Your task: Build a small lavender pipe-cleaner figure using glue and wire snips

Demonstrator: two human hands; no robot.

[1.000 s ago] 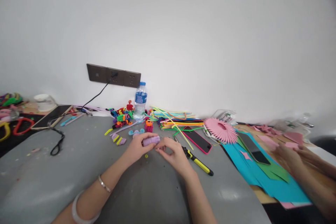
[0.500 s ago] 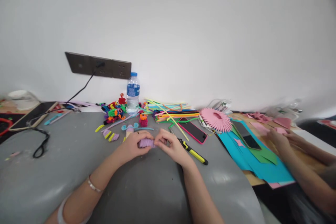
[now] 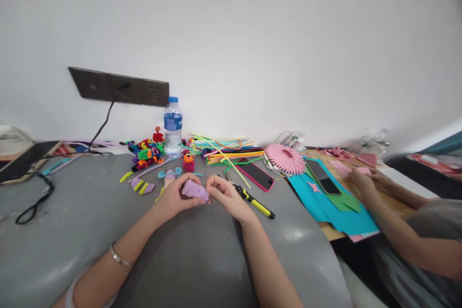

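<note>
A lilac coil of wound pipe cleaner [image 3: 195, 190] is between my hands, just above the grey table [image 3: 187, 260]. My left hand [image 3: 172, 199] curls its thumb and fingers round the coil's left end. At its right end the fingertips of my right hand [image 3: 229, 198] are pinched together on the coil; the exact bit they grip is hidden. Beyond my left hand lie a lilac-and-yellow striped coil [image 3: 143, 186] and a figure with light blue curls [image 3: 169, 173]. Yellow-and-black pliers [image 3: 254, 200] rest to the right of my right hand.
At the back stand a water bottle [image 3: 173, 127], colourful pipe-cleaner figures [image 3: 146, 151] and a bundle of pipe cleaners [image 3: 231, 151]. A pink-edged phone [image 3: 256, 174] and a pink paper ring [image 3: 285, 159] lie right. Another person's hands [image 3: 364, 185] hold pink paper beside blue sheets [image 3: 342, 214].
My view has swung slightly right, so things sit further left. The lilac coil has tilted and shows more between my hands. Both hands keep their grip.
</note>
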